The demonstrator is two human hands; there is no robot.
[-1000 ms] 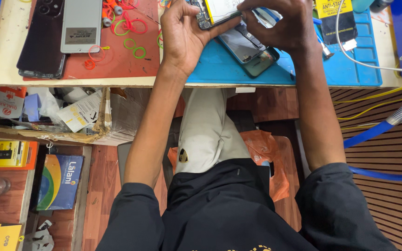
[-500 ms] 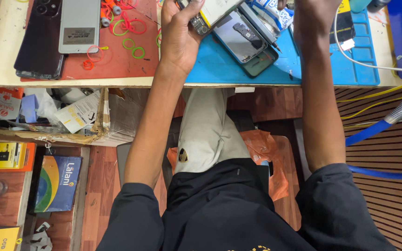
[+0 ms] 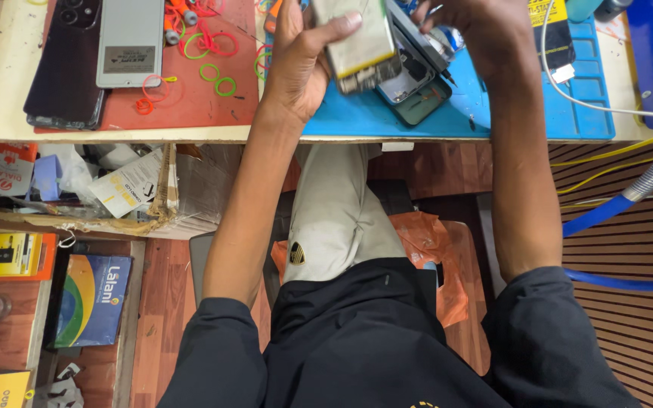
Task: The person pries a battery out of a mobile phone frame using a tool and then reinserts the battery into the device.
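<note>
A flat grey-and-cream phone part (image 3: 360,41) with a yellow edge is clamped in the left hand (image 3: 304,64), thumb across its face, raised just above an opened phone body (image 3: 413,79) that lies on the blue mat (image 3: 523,113) at the far edge of the worktop (image 3: 9,98). The right hand (image 3: 478,30) is curled over the phone body beside it, its fingers hidden, so I cannot tell whether it grips anything. To the left, on a red mat (image 3: 190,113), lie a dark phone (image 3: 66,68), a grey panel (image 3: 130,41) and loose coloured rings (image 3: 213,75)

Phone repair workshop: opened phones (image 3: 417,83) on blue repair mat (image 3: 523,113).
</note>
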